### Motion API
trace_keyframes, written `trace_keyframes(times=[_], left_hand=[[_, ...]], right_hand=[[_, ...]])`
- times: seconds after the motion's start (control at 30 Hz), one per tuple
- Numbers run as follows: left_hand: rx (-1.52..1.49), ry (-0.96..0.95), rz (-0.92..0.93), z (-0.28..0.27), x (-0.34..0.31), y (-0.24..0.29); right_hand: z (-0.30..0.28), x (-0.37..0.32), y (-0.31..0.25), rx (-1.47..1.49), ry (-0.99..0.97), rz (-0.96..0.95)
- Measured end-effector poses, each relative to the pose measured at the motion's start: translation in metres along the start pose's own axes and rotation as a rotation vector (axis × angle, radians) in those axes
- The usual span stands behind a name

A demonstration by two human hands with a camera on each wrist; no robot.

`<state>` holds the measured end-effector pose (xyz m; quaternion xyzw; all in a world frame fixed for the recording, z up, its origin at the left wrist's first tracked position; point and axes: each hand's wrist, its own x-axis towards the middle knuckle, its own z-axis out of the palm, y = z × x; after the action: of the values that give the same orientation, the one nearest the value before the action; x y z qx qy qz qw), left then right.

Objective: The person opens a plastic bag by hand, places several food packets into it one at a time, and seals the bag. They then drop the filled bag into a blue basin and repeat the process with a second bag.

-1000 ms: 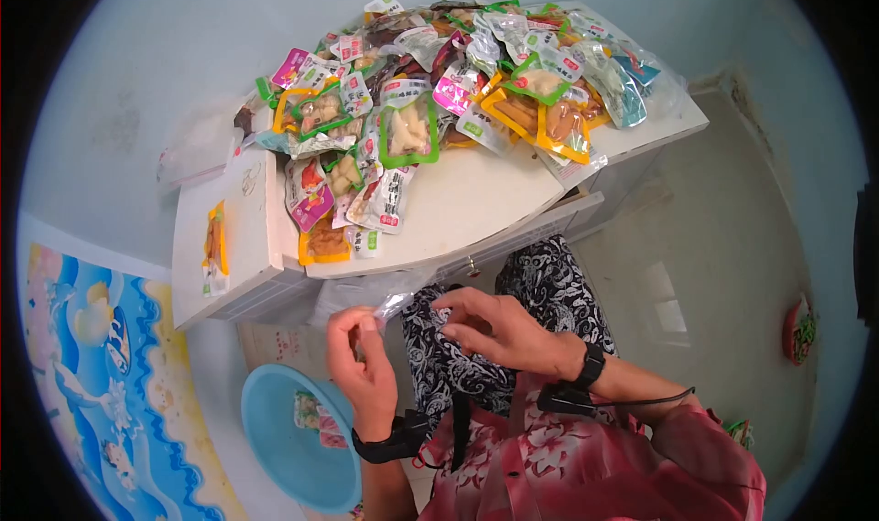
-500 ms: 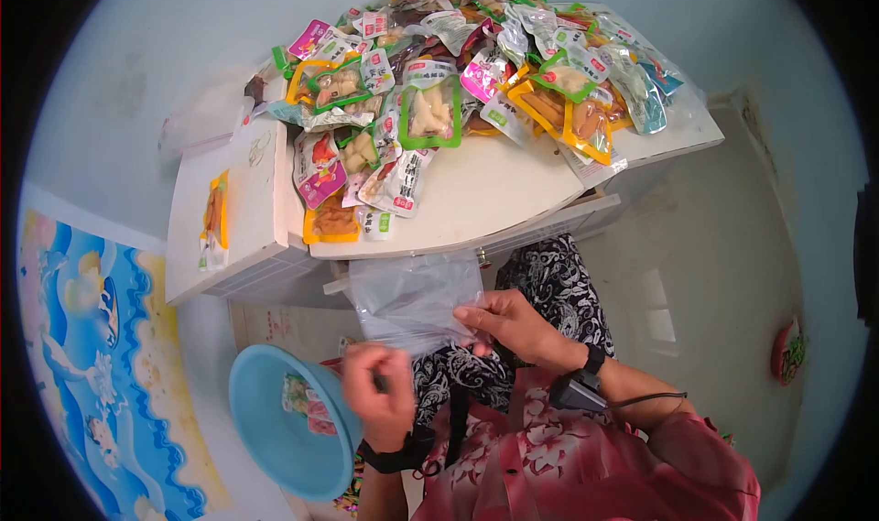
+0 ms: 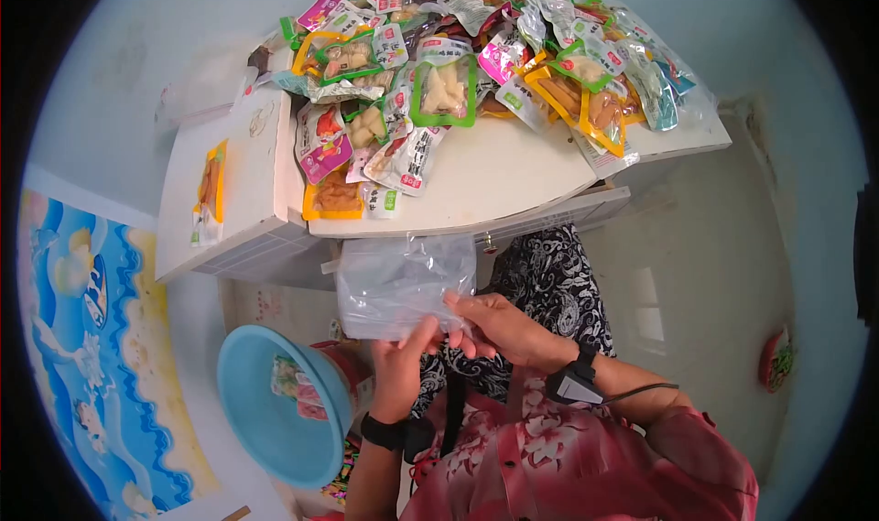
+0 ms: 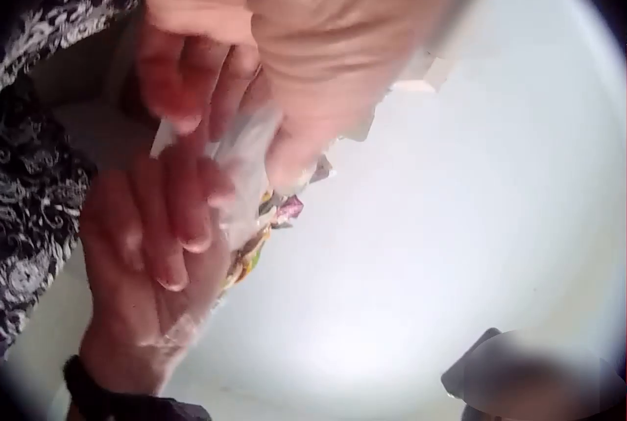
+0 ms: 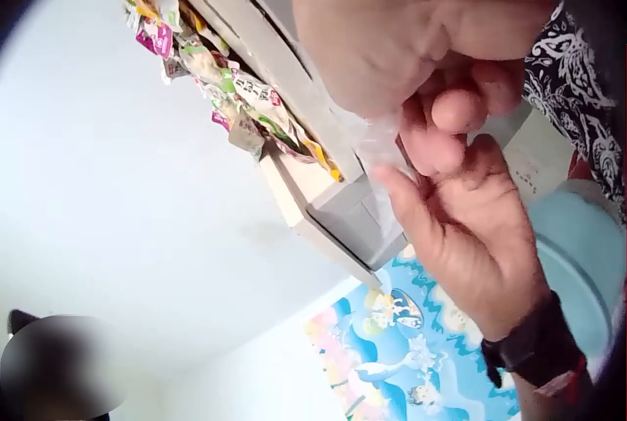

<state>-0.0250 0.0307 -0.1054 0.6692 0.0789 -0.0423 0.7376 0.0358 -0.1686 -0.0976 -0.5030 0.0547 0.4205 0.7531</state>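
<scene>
A clear plastic bag point(image 3: 403, 278) hangs over the lap, just below the table's front edge, spread fairly flat. My right hand point(image 3: 513, 329) pinches its near edge at the right between thumb and fingers. My left hand point(image 3: 396, 379) has come to the same edge, thumb on the film close beside the right fingertips. In the left wrist view the bag point(image 4: 245, 171) stretches between both hands, left thumb against it. The right wrist view shows the left hand point(image 5: 480, 245) with fingers meeting the right hand's fingers; part of the bag is hidden behind the right palm.
Vacuum-packed snack pouches point(image 3: 444, 86) are heaped on the white table point(image 3: 522, 173). One yellow-edged pouch point(image 3: 210, 191) lies apart on the left side. A blue basin point(image 3: 265, 429) holding a few packets stands at lower left, and a red container point(image 3: 776, 361) sits on the floor at right.
The bag, bunched up in the left hand at first, has been spread out and held by the right hand. The left hand left it, then moved back to its near edge.
</scene>
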Motion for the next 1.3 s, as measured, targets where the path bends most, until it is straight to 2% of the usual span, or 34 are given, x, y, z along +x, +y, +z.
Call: trace_keyframes(times=[0.07,0.17,0.27,0.3,0.4,0.43,0.53,0.63,0.67,0.73,0.77,0.87,0.9,1.0,1.07,1.1,1.17,1.3], left_hand=[[-0.363,0.170,-0.066,0.021,0.010,0.023],[-0.236,0.228,-0.043,0.017,0.012,0.022],[-0.193,0.317,-0.048,0.016,0.012,0.022],[-0.190,0.331,-0.047,0.019,0.012,0.022],[-0.180,0.325,-0.026,0.029,0.014,0.026],[-0.178,0.300,-0.011,0.029,0.013,0.025],[-0.179,0.217,-0.006,0.024,0.011,0.029],[-0.092,0.166,0.014,0.008,0.012,0.021],[-0.048,0.150,0.026,0.003,0.012,0.017],[-0.155,0.221,-0.056,-0.001,0.012,0.018],[-0.209,0.255,-0.098,-0.001,0.013,0.019],[-0.308,0.235,-0.056,0.010,0.013,0.031],[-0.325,0.240,-0.080,0.013,0.013,0.028],[-0.348,0.249,-0.121,0.014,0.013,0.020],[-0.334,0.236,-0.110,0.013,0.016,0.020],[-0.307,0.163,-0.047,0.008,0.016,0.018],[-0.254,0.017,0.080,-0.007,0.019,0.011],[-0.117,0.001,0.049,-0.015,0.020,0.008]], right_hand=[[0.003,-0.013,-0.013,-0.140,-0.013,-0.020],[0.002,-0.023,-0.018,-0.370,0.178,-0.202],[0.003,-0.026,-0.019,-0.519,0.363,-0.651],[0.003,-0.031,-0.021,-0.536,0.308,-0.590],[0.021,-0.029,-0.035,-0.864,0.294,-0.870],[0.024,-0.026,-0.036,-0.896,0.275,-0.792],[0.006,0.010,-0.023,-0.951,0.206,-1.022],[0.001,0.011,-0.038,-0.889,0.364,-0.978],[0.001,0.008,-0.045,-0.874,0.338,-0.916],[0.003,-0.004,-0.061,-0.846,0.291,-0.796],[0.008,-0.011,-0.064,-0.914,0.232,-0.831],[0.021,-0.016,-0.051,-1.165,0.208,-0.929],[0.024,-0.015,-0.047,-1.193,0.172,-0.885],[0.020,0.002,-0.034,-1.115,0.088,-0.901],[0.013,0.006,-0.039,-0.842,-0.091,-0.773],[0.010,0.007,-0.045,-0.706,-0.172,-0.706],[0.006,0.004,-0.052,-0.630,-0.145,-0.651],[-0.001,0.000,-0.064,-0.432,-0.142,-0.486]])
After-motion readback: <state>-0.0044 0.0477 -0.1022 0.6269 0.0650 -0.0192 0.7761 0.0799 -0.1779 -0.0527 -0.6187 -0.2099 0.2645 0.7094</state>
